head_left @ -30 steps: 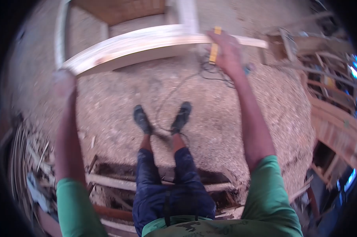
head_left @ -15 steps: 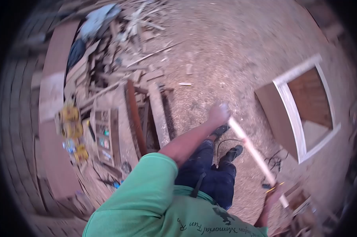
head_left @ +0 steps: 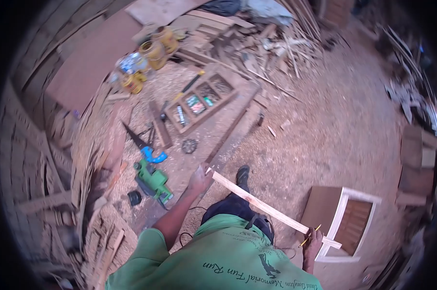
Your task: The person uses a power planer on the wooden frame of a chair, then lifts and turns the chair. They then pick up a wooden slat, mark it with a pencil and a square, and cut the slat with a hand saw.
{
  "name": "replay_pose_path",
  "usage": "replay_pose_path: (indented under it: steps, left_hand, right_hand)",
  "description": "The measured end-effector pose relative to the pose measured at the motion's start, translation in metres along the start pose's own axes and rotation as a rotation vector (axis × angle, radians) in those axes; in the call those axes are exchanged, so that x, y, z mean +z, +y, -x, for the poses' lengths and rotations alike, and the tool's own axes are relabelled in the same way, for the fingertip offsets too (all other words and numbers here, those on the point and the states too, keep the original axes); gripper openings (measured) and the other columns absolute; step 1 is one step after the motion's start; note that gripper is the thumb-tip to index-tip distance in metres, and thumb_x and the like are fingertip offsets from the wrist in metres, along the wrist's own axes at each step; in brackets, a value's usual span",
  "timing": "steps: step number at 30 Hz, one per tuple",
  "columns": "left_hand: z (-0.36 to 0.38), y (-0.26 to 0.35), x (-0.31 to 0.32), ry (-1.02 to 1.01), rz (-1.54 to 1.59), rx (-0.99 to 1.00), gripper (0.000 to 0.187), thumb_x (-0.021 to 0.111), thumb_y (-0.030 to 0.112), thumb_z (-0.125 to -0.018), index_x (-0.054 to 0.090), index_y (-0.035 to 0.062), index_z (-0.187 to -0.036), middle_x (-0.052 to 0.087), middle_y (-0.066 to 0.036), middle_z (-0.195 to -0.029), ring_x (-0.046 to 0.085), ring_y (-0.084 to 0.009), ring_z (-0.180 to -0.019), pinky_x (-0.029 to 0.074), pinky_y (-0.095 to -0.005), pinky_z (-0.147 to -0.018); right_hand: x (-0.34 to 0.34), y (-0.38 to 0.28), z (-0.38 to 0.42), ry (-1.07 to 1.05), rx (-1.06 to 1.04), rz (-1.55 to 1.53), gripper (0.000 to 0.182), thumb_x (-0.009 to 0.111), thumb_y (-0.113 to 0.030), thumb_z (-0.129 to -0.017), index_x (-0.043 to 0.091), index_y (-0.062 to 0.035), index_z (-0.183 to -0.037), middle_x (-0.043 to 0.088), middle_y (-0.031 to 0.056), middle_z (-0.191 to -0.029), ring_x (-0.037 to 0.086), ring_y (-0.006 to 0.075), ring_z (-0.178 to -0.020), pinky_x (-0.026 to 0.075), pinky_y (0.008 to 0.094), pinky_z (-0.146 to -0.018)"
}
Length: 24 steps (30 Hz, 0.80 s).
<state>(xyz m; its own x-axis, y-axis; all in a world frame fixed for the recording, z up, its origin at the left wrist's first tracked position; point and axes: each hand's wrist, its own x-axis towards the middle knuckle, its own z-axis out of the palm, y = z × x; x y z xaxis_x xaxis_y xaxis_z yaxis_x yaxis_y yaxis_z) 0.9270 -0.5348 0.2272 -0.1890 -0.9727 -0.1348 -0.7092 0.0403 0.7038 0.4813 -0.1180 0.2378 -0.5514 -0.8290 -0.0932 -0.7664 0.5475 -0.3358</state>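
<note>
A long pale wooden strip slants across the front of my body. My left hand is closed around its upper left end, close to the edge of the workbench. Farther down, my right hand grips the strip near its other end. A yellow pencil is also held in that hand, crossing the strip. Behind the right hand stands a wooden cabinet frame with pale edges and an open front.
On the bench lie a green power planer, a handsaw with a blue handle and a divided wooden tray of small items. Yellow jars stand beyond. Wood scraps are heaped at the back; shavings cover the floor.
My view has swung left toward the bench. The strip, still in both hands, has come nearer the bench, and my left hand is now beside its edge.
</note>
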Motion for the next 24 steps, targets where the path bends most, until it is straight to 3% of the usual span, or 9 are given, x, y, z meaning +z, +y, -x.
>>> replay_pose_path:
  steps: [4, 8, 11, 14, 15, 17, 18, 19, 24]
  left_hand:
    - [0.048, 0.003, -0.043, 0.173, 0.152, -0.234, 0.046, 0.068, 0.031, -0.100, 0.058, 0.0011, -0.134, 0.073, -0.021, -0.110, 0.073, -0.0327, -0.102, 0.056, -0.0460, -0.090]
    - [0.025, -0.064, -0.050, 0.282, 0.196, -0.343, 0.041, 0.070, 0.026, -0.100, 0.061, 0.0009, -0.131, 0.074, -0.019, -0.109, 0.073, -0.0318, -0.099, 0.056, -0.0455, -0.090]
    - [-0.019, -0.063, -0.054, 0.403, 0.311, -0.230, 0.038, 0.070, 0.025, -0.099, 0.063, 0.0000, -0.127, 0.072, -0.018, -0.100, 0.071, -0.0365, -0.093, 0.056, -0.0481, -0.088]
    - [-0.075, -0.034, -0.087, 0.391, 0.105, -0.171, 0.039, 0.072, 0.022, -0.096, 0.063, 0.0011, -0.127, 0.069, -0.019, -0.100, 0.068, -0.0417, -0.095, 0.054, -0.0515, -0.090]
    - [-0.098, -0.022, -0.095, 0.423, 0.030, -0.116, 0.040, 0.073, 0.022, -0.094, 0.063, 0.0018, -0.127, 0.068, -0.020, -0.104, 0.066, -0.0424, -0.099, 0.053, -0.0517, -0.092]
    - [-0.146, -0.003, -0.109, 0.478, -0.122, -0.002, 0.042, 0.075, 0.022, -0.092, 0.063, 0.0032, -0.127, 0.067, -0.021, -0.112, 0.063, -0.0437, -0.108, 0.051, -0.0521, -0.096]
    - [-0.172, 0.004, -0.112, 0.498, -0.169, 0.029, 0.044, 0.076, 0.023, -0.091, 0.063, 0.0044, -0.129, 0.065, -0.021, -0.119, 0.062, -0.0413, -0.114, 0.051, -0.0514, -0.098]
    - [-0.199, 0.010, -0.114, 0.520, -0.215, 0.061, 0.047, 0.077, 0.025, -0.091, 0.062, 0.0057, -0.130, 0.064, -0.020, -0.125, 0.060, -0.0388, -0.119, 0.050, -0.0507, -0.100]
    - [-0.310, 0.024, -0.113, 0.553, -0.501, 0.104, 0.054, 0.080, 0.030, -0.088, 0.061, 0.0084, -0.135, 0.060, -0.014, -0.133, 0.056, -0.0351, -0.125, 0.046, -0.0508, -0.105]
  right_hand:
    - [-0.029, -0.036, -0.057, 0.012, -0.177, 0.018, 0.035, 0.077, -0.008, -0.085, 0.069, -0.0078, -0.119, 0.067, 0.0150, -0.111, 0.065, 0.0390, -0.111, 0.041, 0.0609, -0.117]
    - [-0.034, -0.070, -0.109, 0.054, -0.206, 0.047, 0.035, 0.077, -0.008, -0.086, 0.068, -0.0064, -0.120, 0.066, 0.0162, -0.111, 0.064, 0.0409, -0.111, 0.041, 0.0604, -0.116]
    - [-0.034, -0.099, -0.138, 0.079, -0.173, 0.025, 0.038, 0.079, -0.007, -0.085, 0.067, -0.0052, -0.121, 0.065, 0.0171, -0.108, 0.063, 0.0415, -0.108, 0.046, 0.0570, -0.109]
    - [-0.032, -0.128, -0.159, 0.091, -0.071, -0.083, 0.039, 0.080, -0.004, -0.085, 0.067, -0.0047, -0.121, 0.062, 0.0174, -0.104, 0.062, 0.0415, -0.104, 0.047, 0.0550, -0.099]
    - [-0.035, -0.145, -0.162, 0.128, -0.056, -0.110, 0.038, 0.078, -0.001, -0.087, 0.066, -0.0042, -0.123, 0.060, 0.0173, -0.101, 0.061, 0.0402, -0.097, 0.049, 0.0516, -0.088]
    - [-0.032, -0.170, -0.171, 0.198, -0.011, -0.159, 0.037, 0.077, 0.000, -0.088, 0.065, -0.0026, -0.123, 0.058, 0.0167, -0.101, 0.062, 0.0378, -0.094, 0.050, 0.0486, -0.084]
    - [-0.030, -0.175, -0.171, 0.230, 0.015, -0.181, 0.036, 0.076, 0.000, -0.089, 0.065, -0.0018, -0.124, 0.058, 0.0163, -0.100, 0.062, 0.0366, -0.093, 0.050, 0.0471, -0.082]
    - [-0.011, -0.167, -0.173, 0.309, -0.015, -0.405, 0.035, 0.075, -0.001, -0.091, 0.063, 0.0007, -0.124, 0.057, 0.0158, -0.100, 0.061, 0.0333, -0.090, 0.050, 0.0448, -0.078]
    - [0.000, -0.194, -0.177, 0.350, 0.062, -0.248, 0.033, 0.075, -0.004, -0.092, 0.063, 0.0035, -0.122, 0.058, 0.0155, -0.098, 0.060, 0.0324, -0.090, 0.049, 0.0451, -0.079]
